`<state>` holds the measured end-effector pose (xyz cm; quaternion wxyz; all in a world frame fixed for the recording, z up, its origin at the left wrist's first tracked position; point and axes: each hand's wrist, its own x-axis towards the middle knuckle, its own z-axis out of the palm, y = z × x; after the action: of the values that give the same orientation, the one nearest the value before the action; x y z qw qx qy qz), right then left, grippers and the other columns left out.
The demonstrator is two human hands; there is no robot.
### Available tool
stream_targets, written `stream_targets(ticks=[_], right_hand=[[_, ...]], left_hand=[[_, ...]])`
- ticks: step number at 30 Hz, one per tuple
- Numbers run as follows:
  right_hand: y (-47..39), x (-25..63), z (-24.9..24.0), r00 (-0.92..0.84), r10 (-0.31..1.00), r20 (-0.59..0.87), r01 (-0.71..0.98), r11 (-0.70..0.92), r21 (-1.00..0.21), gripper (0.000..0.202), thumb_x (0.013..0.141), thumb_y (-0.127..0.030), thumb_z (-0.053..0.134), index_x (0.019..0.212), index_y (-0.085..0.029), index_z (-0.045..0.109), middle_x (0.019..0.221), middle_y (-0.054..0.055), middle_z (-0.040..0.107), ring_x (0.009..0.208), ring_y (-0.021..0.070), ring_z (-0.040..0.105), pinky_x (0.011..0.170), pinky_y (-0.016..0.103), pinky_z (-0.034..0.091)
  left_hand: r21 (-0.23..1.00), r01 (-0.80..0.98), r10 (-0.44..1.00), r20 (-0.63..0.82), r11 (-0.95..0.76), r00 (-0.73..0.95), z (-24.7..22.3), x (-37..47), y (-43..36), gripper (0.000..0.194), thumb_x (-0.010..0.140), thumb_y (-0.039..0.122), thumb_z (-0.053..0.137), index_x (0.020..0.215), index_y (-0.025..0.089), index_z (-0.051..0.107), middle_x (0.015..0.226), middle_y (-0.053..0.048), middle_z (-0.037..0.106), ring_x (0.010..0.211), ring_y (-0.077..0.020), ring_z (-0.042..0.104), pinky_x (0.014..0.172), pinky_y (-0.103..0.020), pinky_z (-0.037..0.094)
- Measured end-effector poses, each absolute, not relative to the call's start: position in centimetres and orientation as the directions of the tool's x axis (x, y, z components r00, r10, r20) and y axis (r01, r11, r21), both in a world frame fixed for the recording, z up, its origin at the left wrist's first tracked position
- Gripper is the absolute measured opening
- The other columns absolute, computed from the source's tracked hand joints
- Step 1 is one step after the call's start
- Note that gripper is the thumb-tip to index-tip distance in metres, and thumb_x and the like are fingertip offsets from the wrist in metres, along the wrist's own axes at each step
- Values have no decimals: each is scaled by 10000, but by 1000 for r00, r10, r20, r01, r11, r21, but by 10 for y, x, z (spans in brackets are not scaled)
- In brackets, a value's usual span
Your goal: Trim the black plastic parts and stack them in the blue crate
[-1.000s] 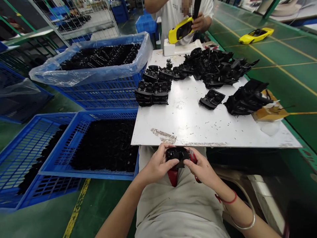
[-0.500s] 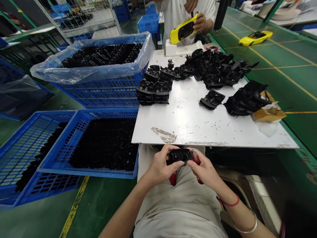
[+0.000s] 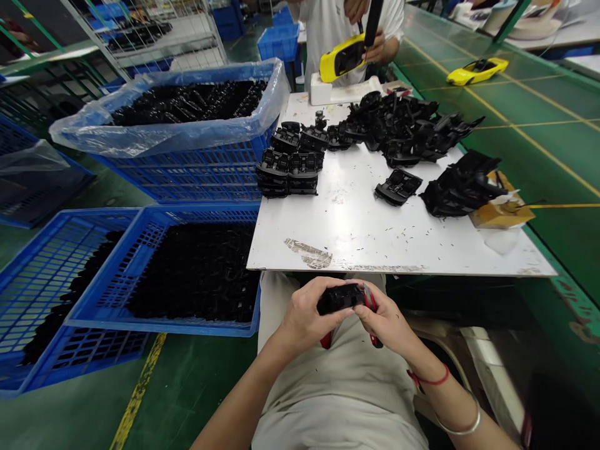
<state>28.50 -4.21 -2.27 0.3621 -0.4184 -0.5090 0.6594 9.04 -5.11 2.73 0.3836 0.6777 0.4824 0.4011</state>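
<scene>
Just below the table's front edge, over my lap, my left hand [image 3: 304, 315] is closed around one end of a black plastic part [image 3: 340, 299], which looks like a toy car interior. My right hand [image 3: 387, 319] grips a pair of red-handled nippers [image 3: 374, 305], grey jaws pointing up, while its thumb and fingertips touch the part's right end. Another red piece [image 3: 327, 340] shows under the part; I cannot tell if it belongs to the nippers. On the tabletop ahead lies a single similar black car interior [image 3: 398, 187].
The white table [image 3: 347, 231] bears neat stacks of black interiors [image 3: 289, 170], a loose heap [image 3: 398, 122] and a cardboard box [image 3: 504, 209]. Blue crates [image 3: 164, 324] of black parts stand left. Across the table a co-worker [image 3: 323, 31] holds a yellow toy car body [image 3: 341, 61]. A green conveyor [image 3: 553, 144] runs right.
The black part has tipped between my hands, so its side now faces me more than its top. The co-worker's yellow car body has turned slightly. My view has shifted a little.
</scene>
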Motion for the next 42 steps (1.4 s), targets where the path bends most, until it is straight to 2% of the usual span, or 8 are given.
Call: stream_targets(ticks=[5,11,14,16,21,30,36,42], right_hand=[[-46,288,-32,-474,850,-228,-254,-380,-889,557,862,-551,643,1268,-210,472,484,-155,277,374,33,146,355,167,173],[-54,292,-35,-481,816,-320,-418,-534,-734,342,810,-497,722,977,-224,601,474,-146,272,378,16,87,327,132,144],[-59,292,-41,-392,816,-426,-452,-574,-683,295,739,-412,782,917,-225,640,563,-89,458,399,16,99,312,147,136],[-62,293,-46,-357,817,-452,-487,-576,-657,268,709,-400,785,864,-230,647,625,-57,529,406,23,125,305,155,139],[-65,297,-57,-368,814,-448,-536,-580,-614,309,654,-424,783,648,-232,540,495,-92,368,411,43,149,325,143,169],[-66,294,-38,-344,816,-465,-541,-577,-612,248,770,-435,633,705,-263,466,556,-82,267,462,95,173,330,174,101],[-68,290,-33,-348,821,-452,-593,-566,-573,245,743,-414,699,755,-254,514,575,-94,259,455,76,189,340,152,179],[-67,296,-45,-374,828,-418,-542,-561,-626,361,738,-506,702,663,-247,462,537,-88,251,461,79,150,339,149,113]], left_hand=[[964,242,932,18,-113,363,39,91,-56,663,776,300,781,1370,249,490,1306,-66,642,1177,-224,622,976,-329,544],[995,46,855,-101,90,509,49,91,-60,828,778,289,784,1487,252,357,1489,-97,492,1363,-260,480,1087,-375,483],[990,10,840,-123,139,529,54,93,-59,767,821,297,742,1486,226,366,1510,-125,461,1359,-281,482,1065,-394,499],[992,44,837,-126,121,532,58,94,-58,644,891,285,651,1473,204,387,1453,-133,522,1300,-278,539,1028,-404,519],[986,166,838,-110,23,534,66,102,-56,463,971,215,451,1434,200,434,1165,-75,705,1041,-212,676,929,-385,551],[972,176,848,41,-157,528,66,118,-51,457,973,170,405,1429,168,429,1074,-60,763,1120,-216,644,1035,-410,477],[974,155,855,65,-167,514,65,118,-49,439,976,152,395,1413,171,443,1022,-50,782,1282,-226,562,1093,-431,434],[968,188,851,44,-166,523,61,117,-50,428,984,157,384,1409,169,435,1077,-51,763,1209,-219,611,1077,-425,444]])
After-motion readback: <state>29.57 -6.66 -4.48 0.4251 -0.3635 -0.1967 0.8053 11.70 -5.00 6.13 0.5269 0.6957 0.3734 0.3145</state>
